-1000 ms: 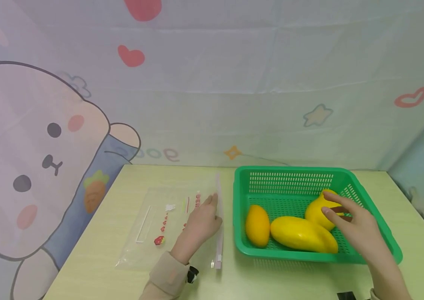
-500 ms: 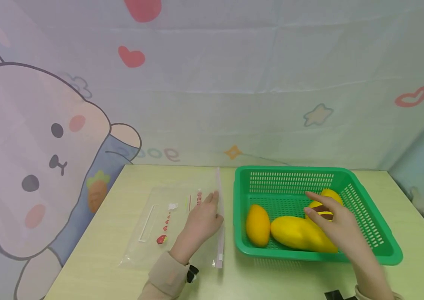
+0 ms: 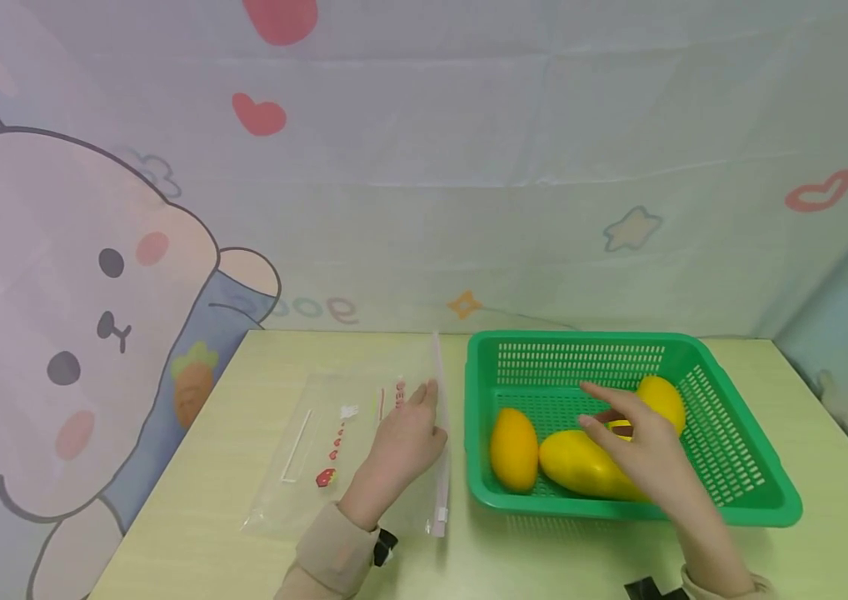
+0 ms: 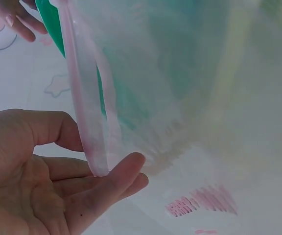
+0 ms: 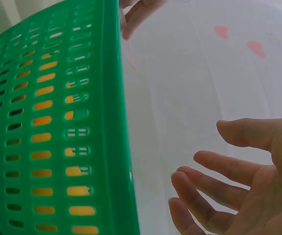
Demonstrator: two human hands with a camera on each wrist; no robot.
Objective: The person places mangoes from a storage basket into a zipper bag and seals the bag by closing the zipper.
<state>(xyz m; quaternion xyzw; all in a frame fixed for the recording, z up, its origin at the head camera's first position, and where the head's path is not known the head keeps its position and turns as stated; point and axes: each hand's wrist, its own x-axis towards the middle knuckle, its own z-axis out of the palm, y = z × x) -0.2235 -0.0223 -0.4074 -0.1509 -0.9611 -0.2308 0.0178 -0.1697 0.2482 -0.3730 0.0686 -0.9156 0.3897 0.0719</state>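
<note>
I have the left hand (image 3: 403, 437) on the clear zip bag (image 3: 358, 442). Left wrist view: zip edge sits between thumb and fingers, so I read it as a light pinch, with only a narrow gap across the grip. The strip looks doubled there, a gap between its two bands. Bag body spreads away to the left of that grip, lying over the table (image 3: 184, 517); red strawberry print (image 3: 326, 477) is on the far side of the wrist from the zip strip (image 3: 441, 487). Slider end of the strip is nearer me than the left fingertips.

My right hand (image 3: 645, 442) has hold of nothing: thumb and fingers well apart, loosely curved, over the green basket (image 3: 559, 502). Right wrist view shows clear space between those fingers and the basket wall, no contact.

Fruit relative to the right grip: long yellow fruit (image 3: 585, 465) below it, partly covered by the hand; rear yellow fruit (image 3: 664, 402) behind and to its right, also partly hidden; orange-yellow fruit (image 3: 515, 450) left of it, at the basket's left wall. All three inside the basket, which stands just right of the left grip.

Printed cloth (image 3: 431, 208) hangs behind both hands.
</note>
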